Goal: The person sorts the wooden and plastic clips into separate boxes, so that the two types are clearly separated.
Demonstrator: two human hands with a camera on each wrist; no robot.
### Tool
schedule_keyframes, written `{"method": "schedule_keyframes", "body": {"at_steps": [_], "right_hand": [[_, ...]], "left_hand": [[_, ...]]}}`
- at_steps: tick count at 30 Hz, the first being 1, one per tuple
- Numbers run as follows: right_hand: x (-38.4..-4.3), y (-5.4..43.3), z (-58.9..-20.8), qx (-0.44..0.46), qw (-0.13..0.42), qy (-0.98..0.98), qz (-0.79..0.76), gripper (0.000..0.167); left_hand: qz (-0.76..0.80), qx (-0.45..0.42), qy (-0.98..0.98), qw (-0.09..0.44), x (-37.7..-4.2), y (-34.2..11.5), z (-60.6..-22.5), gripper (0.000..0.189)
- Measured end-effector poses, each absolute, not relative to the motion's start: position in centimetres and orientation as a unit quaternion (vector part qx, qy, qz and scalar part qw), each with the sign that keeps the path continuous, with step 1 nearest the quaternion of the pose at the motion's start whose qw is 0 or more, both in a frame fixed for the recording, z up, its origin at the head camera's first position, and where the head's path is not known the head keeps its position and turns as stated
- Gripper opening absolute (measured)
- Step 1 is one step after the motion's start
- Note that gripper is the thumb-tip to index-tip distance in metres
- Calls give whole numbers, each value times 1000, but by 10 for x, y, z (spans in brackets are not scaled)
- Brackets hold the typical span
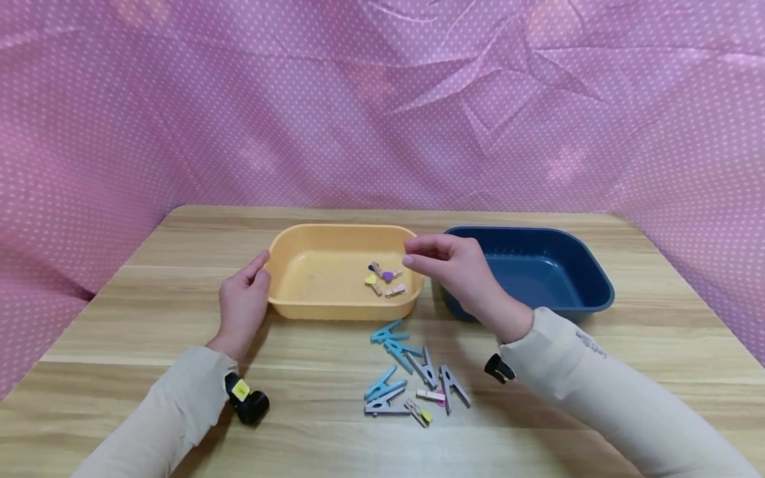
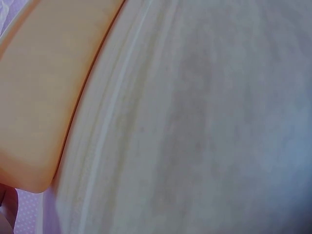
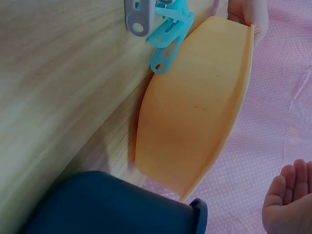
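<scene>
A yellow basin [image 1: 343, 311] stands on the table, and my left hand [image 1: 244, 302] grips its left rim. Inside, toward the right, lie several small wooden clothespins [image 1: 396, 291], some with purple, yellow and dark blue hearts. My right hand [image 1: 457, 269] is over the basin's right rim, fingers loosely bent and nothing between them; the right wrist view also shows the fingers [image 3: 288, 183] holding nothing. In front of the basin lie light blue plastic clothespins [image 1: 382, 385], grey plastic clothespins [image 1: 423, 369] and two small wooden clothespins [image 1: 429, 396] with pink and yellow hearts.
A dark blue basin [image 1: 532, 272] stands to the right of the yellow one, partly behind my right hand and wrist. The wooden table [image 1: 311, 378] ends at a pink dotted cloth [image 1: 335, 133] at the back and sides.
</scene>
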State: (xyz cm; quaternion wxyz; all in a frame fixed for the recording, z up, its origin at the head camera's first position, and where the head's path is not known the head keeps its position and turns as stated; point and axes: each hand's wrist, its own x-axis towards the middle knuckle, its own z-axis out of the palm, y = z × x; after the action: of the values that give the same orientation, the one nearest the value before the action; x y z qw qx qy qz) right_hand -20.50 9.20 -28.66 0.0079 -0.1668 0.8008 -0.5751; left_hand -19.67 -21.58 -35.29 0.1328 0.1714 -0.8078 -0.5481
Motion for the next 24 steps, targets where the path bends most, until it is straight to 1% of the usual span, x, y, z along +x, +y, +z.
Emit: {"method": "schedule_keyframes", "body": {"at_steps": [6, 10, 20, 24], "right_hand": [[-199, 97, -283, -176, 32, 806, -564, 26], [-196, 101, -283, -201, 51, 809, -550, 24], [-179, 116, -281, -344, 84, 792, -496, 21], [-174, 121, -283, -398, 104, 771, -487, 22]], "left_hand": [[-552, 174, -805, 128, -197, -216, -352, 39], [-554, 174, -804, 127, -197, -216, -351, 39], [-550, 170, -808, 124, -197, -217, -351, 40], [-548, 169, -809, 126, -196, -217, -351, 40]]}}
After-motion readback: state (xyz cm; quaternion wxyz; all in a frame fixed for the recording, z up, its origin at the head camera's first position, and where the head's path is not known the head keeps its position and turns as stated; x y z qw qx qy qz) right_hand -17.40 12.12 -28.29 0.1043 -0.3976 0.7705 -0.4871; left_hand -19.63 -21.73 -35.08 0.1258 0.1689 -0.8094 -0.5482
